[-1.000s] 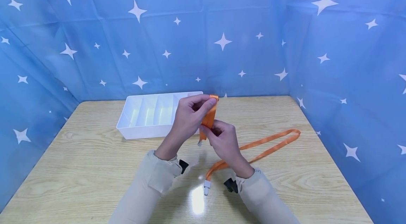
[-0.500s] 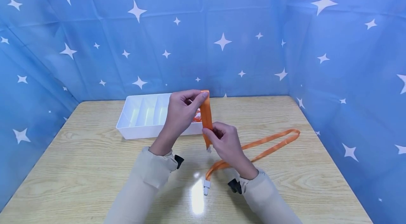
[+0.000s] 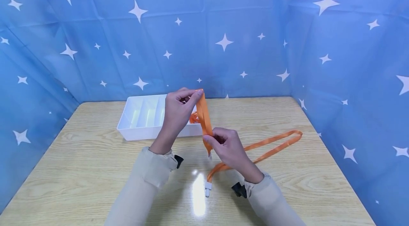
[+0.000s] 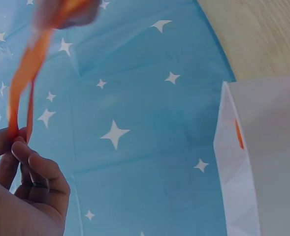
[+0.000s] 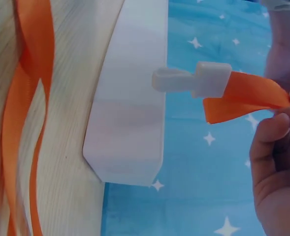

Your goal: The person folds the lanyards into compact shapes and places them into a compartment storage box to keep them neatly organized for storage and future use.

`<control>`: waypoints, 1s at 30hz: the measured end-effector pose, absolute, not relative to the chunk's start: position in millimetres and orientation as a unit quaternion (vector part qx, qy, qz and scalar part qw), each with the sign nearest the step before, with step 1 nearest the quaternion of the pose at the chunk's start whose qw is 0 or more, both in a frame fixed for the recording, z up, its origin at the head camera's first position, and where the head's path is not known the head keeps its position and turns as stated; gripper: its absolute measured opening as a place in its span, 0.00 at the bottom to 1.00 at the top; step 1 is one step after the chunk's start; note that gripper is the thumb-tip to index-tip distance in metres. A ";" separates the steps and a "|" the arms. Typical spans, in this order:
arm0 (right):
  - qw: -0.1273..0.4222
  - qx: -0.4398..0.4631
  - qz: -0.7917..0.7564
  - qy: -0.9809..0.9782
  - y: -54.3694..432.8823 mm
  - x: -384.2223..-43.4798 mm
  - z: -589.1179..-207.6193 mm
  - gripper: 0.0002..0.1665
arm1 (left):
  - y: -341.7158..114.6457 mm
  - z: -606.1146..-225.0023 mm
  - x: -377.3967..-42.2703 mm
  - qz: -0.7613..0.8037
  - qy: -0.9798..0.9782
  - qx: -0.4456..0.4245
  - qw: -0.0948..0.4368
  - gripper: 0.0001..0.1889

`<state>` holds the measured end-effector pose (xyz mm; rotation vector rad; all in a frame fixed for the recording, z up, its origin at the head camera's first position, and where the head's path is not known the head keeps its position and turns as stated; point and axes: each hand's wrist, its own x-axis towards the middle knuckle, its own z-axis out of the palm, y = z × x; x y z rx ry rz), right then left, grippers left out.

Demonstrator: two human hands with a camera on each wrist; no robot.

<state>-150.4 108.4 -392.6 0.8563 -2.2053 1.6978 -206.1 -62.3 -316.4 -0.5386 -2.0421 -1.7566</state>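
An orange lanyard (image 3: 204, 114) hangs folded and stretched between my two hands, above the table. My left hand (image 3: 176, 110) pinches its upper end between thumb and fingers. Lower down, my right hand (image 3: 227, 145) pinches the strap close to its bottom end. A white plastic clip (image 5: 213, 79) sticks out past that end in the right wrist view. On the table by my right forearm lies a second orange lanyard (image 3: 271, 152), laid out in a long loop with its own white clip (image 3: 208, 189) toward me.
Behind my left hand stands a white divided box (image 3: 150, 134) at the back of the table (image 3: 76, 169). Orange material (image 3: 194, 118) sits in its right compartment. A blue star-printed curtain (image 3: 191, 34) closes off the back and sides.
My left hand has moved left and slightly up, and my right hand slightly down, so the lanyard between them is drawn out longer. The right compartment's orange contents have come into view.
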 end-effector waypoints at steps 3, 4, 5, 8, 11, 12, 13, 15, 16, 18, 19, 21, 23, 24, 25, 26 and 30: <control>0.120 0.309 0.583 -0.742 109.2 -147.9 -388.5 0.13 | -63.7 -319.6 -207.7 -0.630 -0.730 -0.179 0.192 0.11; 0.120 0.313 0.585 -0.739 109.3 -147.1 -387.2 0.12 | -64.1 -320.7 -208.1 -0.632 -0.730 -0.176 0.191 0.11; 0.121 0.317 0.586 -0.736 109.5 -146.3 -386.2 0.12 | -64.5 -322.0 -208.5 -0.634 -0.729 -0.174 0.190 0.11; 0.127 0.325 0.590 -0.728 110.4 -144.2 -383.5 0.12 | -65.3 -326.8 -210.5 -0.638 -0.727 -0.169 0.189 0.11; 0.132 0.327 0.600 -0.719 112.3 -141.9 -379.6 0.11 | -65.3 -331.7 -212.7 -0.640 -0.727 -0.165 0.188 0.11; 0.133 0.326 0.604 -0.715 113.2 -141.0 -378.0 0.10 | -65.0 -333.1 -213.0 -0.641 -0.727 -0.163 0.186 0.12; 0.133 0.324 0.609 -0.712 114.0 -140.1 -376.3 0.09 | -64.6 -334.5 -213.4 -0.642 -0.727 -0.161 0.183 0.12; 0.130 0.322 0.619 -0.705 115.4 -138.2 -372.6 0.08 | -63.7 -336.4 -213.0 -0.645 -0.727 -0.158 0.175 0.13; 0.129 0.321 0.622 -0.702 116.2 -137.3 -370.8 0.08 | -63.0 -337.2 -212.6 -0.647 -0.727 -0.156 0.171 0.13; 0.126 0.320 0.628 -0.698 117.4 -135.5 -367.1 0.07 | -61.4 -339.0 -212.1 -0.649 -0.727 -0.151 0.165 0.13; 0.125 0.321 0.630 -0.696 117.8 -134.8 -365.8 0.07 | -60.6 -340.1 -211.9 -0.651 -0.726 -0.149 0.163 0.13; 0.126 0.323 0.632 -0.693 118.8 -133.2 -362.6 0.06 | -58.9 -341.9 -210.8 -0.652 -0.727 -0.143 0.161 0.13; 0.129 0.326 0.633 -0.690 119.6 -132.3 -360.0 0.06 | -57.3 -344.0 -209.9 -0.654 -0.727 -0.135 0.158 0.13; 0.131 0.328 0.633 -0.689 120.0 -131.9 -358.8 0.06 | -56.5 -345.1 -209.4 -0.656 -0.726 -0.132 0.156 0.13; 0.134 0.329 0.632 -0.689 120.4 -131.5 -357.6 0.06 | -55.9 -346.0 -208.8 -0.657 -0.727 -0.130 0.154 0.13; 0.136 0.330 0.631 -0.689 120.7 -131.2 -356.2 0.06 | -55.2 -346.7 -208.1 -0.656 -0.727 -0.129 0.153 0.14; 0.146 0.336 0.626 -0.688 121.9 -131.1 -353.0 0.06 | -52.4 -351.7 -205.9 -0.647 -0.736 -0.130 0.151 0.16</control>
